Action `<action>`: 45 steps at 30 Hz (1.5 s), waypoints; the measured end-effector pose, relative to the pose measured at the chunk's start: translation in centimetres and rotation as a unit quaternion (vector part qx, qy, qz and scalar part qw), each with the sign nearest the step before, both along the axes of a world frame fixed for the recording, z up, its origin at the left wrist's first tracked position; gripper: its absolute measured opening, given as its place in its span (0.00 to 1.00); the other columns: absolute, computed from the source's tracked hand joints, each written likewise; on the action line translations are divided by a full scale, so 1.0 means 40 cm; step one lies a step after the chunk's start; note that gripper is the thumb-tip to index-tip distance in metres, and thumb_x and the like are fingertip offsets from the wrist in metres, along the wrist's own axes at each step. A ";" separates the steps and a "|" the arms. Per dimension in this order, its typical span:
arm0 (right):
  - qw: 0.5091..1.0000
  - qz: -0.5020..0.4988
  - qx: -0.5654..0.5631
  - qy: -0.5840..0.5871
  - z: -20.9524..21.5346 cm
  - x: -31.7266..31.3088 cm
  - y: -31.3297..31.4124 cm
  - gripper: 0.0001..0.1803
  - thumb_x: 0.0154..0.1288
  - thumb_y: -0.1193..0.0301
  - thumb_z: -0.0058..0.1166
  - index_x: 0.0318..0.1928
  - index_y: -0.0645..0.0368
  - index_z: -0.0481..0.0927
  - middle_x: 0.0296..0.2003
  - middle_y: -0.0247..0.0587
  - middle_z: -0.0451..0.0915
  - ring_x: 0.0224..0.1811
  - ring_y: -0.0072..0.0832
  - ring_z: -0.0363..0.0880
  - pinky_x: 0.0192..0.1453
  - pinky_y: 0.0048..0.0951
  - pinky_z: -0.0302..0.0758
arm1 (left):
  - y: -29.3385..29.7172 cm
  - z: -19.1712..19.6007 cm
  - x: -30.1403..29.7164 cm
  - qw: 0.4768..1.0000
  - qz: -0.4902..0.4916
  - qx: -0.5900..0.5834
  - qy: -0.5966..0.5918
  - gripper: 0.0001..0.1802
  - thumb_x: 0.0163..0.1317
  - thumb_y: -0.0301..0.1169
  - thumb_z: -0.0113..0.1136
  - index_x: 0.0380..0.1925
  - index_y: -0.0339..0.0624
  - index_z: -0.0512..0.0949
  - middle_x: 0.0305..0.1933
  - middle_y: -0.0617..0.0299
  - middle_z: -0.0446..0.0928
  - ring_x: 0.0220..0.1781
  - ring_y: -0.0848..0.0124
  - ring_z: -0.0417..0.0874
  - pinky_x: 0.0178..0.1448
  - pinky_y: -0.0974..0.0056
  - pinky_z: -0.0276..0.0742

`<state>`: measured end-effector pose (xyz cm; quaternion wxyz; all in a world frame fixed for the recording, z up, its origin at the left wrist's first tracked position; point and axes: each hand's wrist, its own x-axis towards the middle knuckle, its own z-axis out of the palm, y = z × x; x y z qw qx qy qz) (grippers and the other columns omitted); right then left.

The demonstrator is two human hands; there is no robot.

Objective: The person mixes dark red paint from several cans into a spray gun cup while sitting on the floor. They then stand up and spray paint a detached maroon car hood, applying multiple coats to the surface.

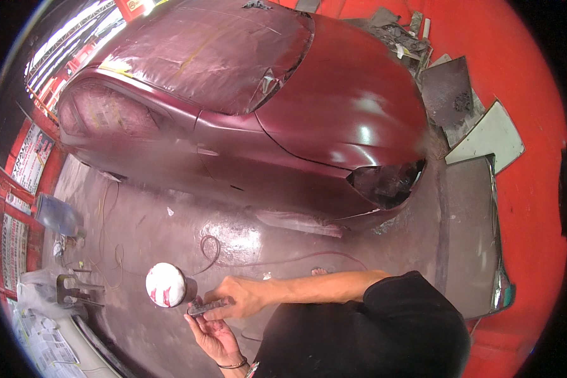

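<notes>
My right hand (pixel 240 296) reaches in from the right on a bare forearm and is closed around a dark metal tool (pixel 202 308). A round white cup streaked with red (pixel 165 285) sits at the tool's left end. My left hand (pixel 213 337), with a thin bracelet at the wrist, lies palm up just beneath the tool, its fingers spread and touching the underside. Both hands are over a grey concrete floor (pixel 170 233), a short way from the side of a matt maroon car (pixel 308 126).
The car fills the upper middle, with its lamp opening (pixel 387 183) empty. A thin hose (pixel 211 249) curls on the floor. Flat panels (pixel 472 233) lean against the red wall on the right. A plastic container (pixel 56 214) and newspaper-covered items (pixel 44 340) are at the left.
</notes>
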<state>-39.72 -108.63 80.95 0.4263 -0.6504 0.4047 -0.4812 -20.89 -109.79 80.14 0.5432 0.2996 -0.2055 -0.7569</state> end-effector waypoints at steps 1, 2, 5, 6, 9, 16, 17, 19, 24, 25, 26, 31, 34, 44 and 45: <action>1.000 0.001 0.001 0.000 0.004 -0.005 0.000 0.24 0.71 0.53 0.59 0.50 0.64 0.84 0.28 0.56 0.83 0.28 0.43 0.82 0.33 0.39 0.77 | -0.003 0.004 -0.006 1.000 -0.002 -0.001 -0.011 0.24 0.77 0.45 0.56 0.61 0.37 0.77 0.65 0.55 0.77 0.65 0.65 0.77 0.66 0.57 0.79; 1.000 0.010 0.001 -0.005 0.011 0.001 -0.003 0.24 0.71 0.53 0.60 0.51 0.64 0.84 0.29 0.56 0.83 0.28 0.43 0.82 0.34 0.39 0.77 | -0.010 0.009 0.007 1.000 -0.015 -0.012 -0.014 0.24 0.77 0.45 0.56 0.61 0.38 0.76 0.65 0.55 0.77 0.66 0.64 0.77 0.66 0.57 0.79; 0.999 0.043 0.026 0.016 0.040 0.009 -0.014 0.26 0.70 0.53 0.61 0.54 0.65 0.84 0.34 0.58 0.85 0.32 0.39 0.85 0.36 0.38 0.79 | -0.014 0.017 0.052 1.000 0.004 0.010 -0.028 0.23 0.76 0.43 0.57 0.61 0.39 0.75 0.64 0.56 0.77 0.66 0.65 0.77 0.67 0.58 0.77; 0.999 0.030 0.017 0.012 0.036 0.003 -0.019 0.27 0.70 0.53 0.61 0.55 0.65 0.83 0.37 0.58 0.86 0.34 0.37 0.86 0.38 0.37 0.80 | -0.014 0.034 0.045 0.999 -0.002 0.016 -0.036 0.21 0.76 0.43 0.56 0.59 0.41 0.76 0.61 0.58 0.78 0.62 0.67 0.78 0.66 0.60 0.76; 0.999 -0.009 0.037 -0.015 0.004 -0.001 0.000 0.29 0.67 0.50 0.63 0.56 0.60 0.84 0.41 0.48 0.88 0.30 0.29 0.81 0.34 0.32 0.78 | -0.023 0.049 0.036 0.991 -0.023 -0.029 -0.132 0.12 0.78 0.36 0.55 0.52 0.41 0.75 0.55 0.58 0.81 0.55 0.70 0.81 0.61 0.61 0.78; 1.000 -0.001 0.008 -0.004 -0.004 -0.029 0.017 0.23 0.70 0.59 0.62 0.52 0.69 0.81 0.34 0.47 0.86 0.32 0.26 0.84 0.39 0.32 0.80 | -0.095 0.079 0.085 0.960 -0.191 -0.058 -0.196 0.21 0.75 0.41 0.61 0.57 0.37 0.75 0.50 0.60 0.83 0.46 0.71 0.85 0.59 0.63 0.81; 1.000 0.001 0.019 0.012 0.005 -0.033 0.011 0.24 0.71 0.57 0.61 0.52 0.69 0.81 0.34 0.46 0.86 0.32 0.26 0.84 0.38 0.31 0.80 | -0.108 0.086 0.085 0.957 -0.223 -0.049 -0.181 0.21 0.74 0.41 0.62 0.56 0.36 0.76 0.49 0.61 0.83 0.44 0.72 0.86 0.59 0.63 0.81; 0.998 0.000 0.039 0.045 0.037 -0.035 0.008 0.27 0.72 0.53 0.59 0.52 0.69 0.82 0.35 0.44 0.87 0.32 0.26 0.84 0.38 0.30 0.79 | -0.127 0.052 0.105 0.948 -0.253 -0.062 -0.182 0.22 0.73 0.41 0.64 0.56 0.34 0.77 0.48 0.62 0.82 0.44 0.72 0.85 0.58 0.64 0.81; 0.979 -0.004 0.195 -0.061 0.026 -0.030 0.024 0.36 0.71 0.43 0.55 0.54 0.69 0.81 0.34 0.39 0.86 0.29 0.21 0.80 0.28 0.23 0.78 | -0.112 0.050 0.102 0.940 -0.209 -0.187 -0.196 0.28 0.70 0.43 0.67 0.62 0.34 0.77 0.46 0.67 0.78 0.44 0.72 0.84 0.58 0.61 0.80; 0.979 -0.002 0.192 -0.064 0.024 -0.029 0.025 0.37 0.71 0.42 0.54 0.54 0.69 0.81 0.34 0.39 0.86 0.28 0.20 0.79 0.27 0.23 0.78 | -0.109 0.049 0.101 0.940 -0.209 -0.187 -0.193 0.27 0.70 0.41 0.67 0.62 0.36 0.78 0.51 0.63 0.78 0.44 0.74 0.82 0.58 0.63 0.81; 0.980 0.002 0.187 -0.068 0.023 -0.026 0.024 0.38 0.71 0.41 0.54 0.54 0.70 0.81 0.34 0.39 0.86 0.28 0.19 0.78 0.26 0.23 0.77 | -0.110 0.053 0.101 0.947 -0.208 -0.166 -0.180 0.27 0.69 0.40 0.68 0.62 0.38 0.78 0.50 0.65 0.78 0.46 0.73 0.82 0.59 0.63 0.81; 0.982 -0.013 0.183 -0.052 0.026 -0.017 0.027 0.41 0.71 0.38 0.52 0.54 0.70 0.81 0.24 0.32 0.79 0.24 0.16 0.73 0.27 0.23 0.73 | -0.150 0.020 0.134 0.901 -0.271 -0.146 -0.304 0.27 0.68 0.36 0.68 0.64 0.40 0.75 0.54 0.63 0.79 0.54 0.66 0.83 0.64 0.58 0.78; 0.982 -0.010 0.181 -0.054 0.020 -0.024 0.035 0.41 0.71 0.38 0.52 0.54 0.70 0.81 0.20 0.28 0.74 0.22 0.15 0.71 0.26 0.23 0.73 | -0.142 0.016 0.144 0.935 -0.197 -0.217 -0.200 0.25 0.70 0.36 0.65 0.64 0.39 0.74 0.58 0.58 0.81 0.59 0.64 0.82 0.67 0.56 0.75; 0.981 -0.017 0.176 -0.082 0.037 0.008 0.050 0.42 0.71 0.38 0.53 0.54 0.73 0.80 0.18 0.29 0.73 0.19 0.15 0.71 0.26 0.24 0.77 | -0.145 0.045 0.162 0.938 -0.192 -0.246 -0.152 0.25 0.65 0.35 0.68 0.61 0.42 0.78 0.64 0.53 0.79 0.70 0.64 0.76 0.73 0.58 0.68; 0.980 -0.013 0.180 -0.082 0.036 0.009 0.051 0.42 0.71 0.38 0.53 0.54 0.73 0.80 0.18 0.29 0.74 0.19 0.15 0.71 0.26 0.25 0.77 | -0.145 0.059 0.165 0.948 -0.174 -0.228 -0.140 0.25 0.64 0.34 0.69 0.61 0.41 0.78 0.65 0.52 0.78 0.71 0.63 0.75 0.74 0.57 0.67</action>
